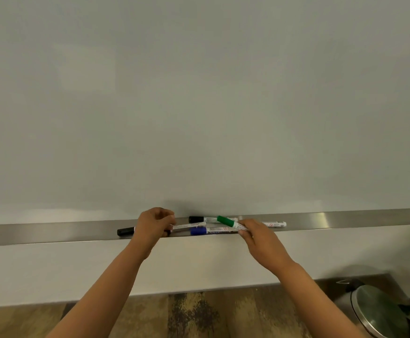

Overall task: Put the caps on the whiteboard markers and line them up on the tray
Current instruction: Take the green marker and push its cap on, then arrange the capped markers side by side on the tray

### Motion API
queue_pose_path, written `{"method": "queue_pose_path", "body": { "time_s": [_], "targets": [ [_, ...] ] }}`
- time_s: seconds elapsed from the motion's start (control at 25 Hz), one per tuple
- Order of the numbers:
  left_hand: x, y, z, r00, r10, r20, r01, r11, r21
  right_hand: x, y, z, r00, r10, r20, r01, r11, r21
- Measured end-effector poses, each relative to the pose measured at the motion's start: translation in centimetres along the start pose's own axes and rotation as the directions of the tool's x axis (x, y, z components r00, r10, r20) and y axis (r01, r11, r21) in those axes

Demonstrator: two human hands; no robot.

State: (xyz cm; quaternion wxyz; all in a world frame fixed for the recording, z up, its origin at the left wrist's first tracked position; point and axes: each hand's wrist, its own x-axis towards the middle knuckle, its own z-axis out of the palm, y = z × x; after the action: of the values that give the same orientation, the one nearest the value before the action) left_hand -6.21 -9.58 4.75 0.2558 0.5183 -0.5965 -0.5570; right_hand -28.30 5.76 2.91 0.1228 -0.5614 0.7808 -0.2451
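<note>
Tray (52, 231) bare left of black cap (125, 231); bare right of white marker end (275, 224). Tray middle crowded: black-capped marker (199, 219) at back against whiteboard (199, 106), blue-capped marker (206, 231) at front edge, both hands over them. Left hand (154, 225) grips marker, blocks left-centre. Right hand (257, 236) holds green-capped marker (227, 222) tilted across others. Open room below tray, between forearms. Bin (379, 311) at lower right.
</note>
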Motion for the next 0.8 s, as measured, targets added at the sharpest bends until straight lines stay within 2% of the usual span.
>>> {"method": "queue_pose_path", "body": {
  "time_s": [0.12,0.2,0.48,0.6,0.8],
  "targets": [
    [0.6,-2.0,-2.8,0.963,0.213,-0.164,-0.141,0.919,0.369,-1.0,0.6,0.0,0.997,0.053,-0.064,-0.053,0.999,-0.001],
    [0.9,-3.1,-4.7,0.944,0.284,-0.17,-0.177,0.867,0.465,-1.4,0.7,0.0,0.99,0.082,-0.118,-0.084,0.996,-0.013],
    [1.5,-5.4,-7.6,0.952,0.302,-0.052,-0.21,0.766,0.607,-1.7,0.7,-0.8,0.969,0.122,-0.216,-0.15,0.982,-0.118],
    [2.1,-5.5,-7.9,0.957,0.288,-0.041,-0.202,0.761,0.617,-1.0,2.7,-2.5,0.958,0.151,-0.245,-0.195,0.966,-0.167],
    [2.6,-5.4,-7.5,0.965,0.261,-0.032,-0.185,0.761,0.622,1.8,6.2,-3.8,0.964,0.228,-0.137,-0.259,0.922,-0.288]
  ]
}}
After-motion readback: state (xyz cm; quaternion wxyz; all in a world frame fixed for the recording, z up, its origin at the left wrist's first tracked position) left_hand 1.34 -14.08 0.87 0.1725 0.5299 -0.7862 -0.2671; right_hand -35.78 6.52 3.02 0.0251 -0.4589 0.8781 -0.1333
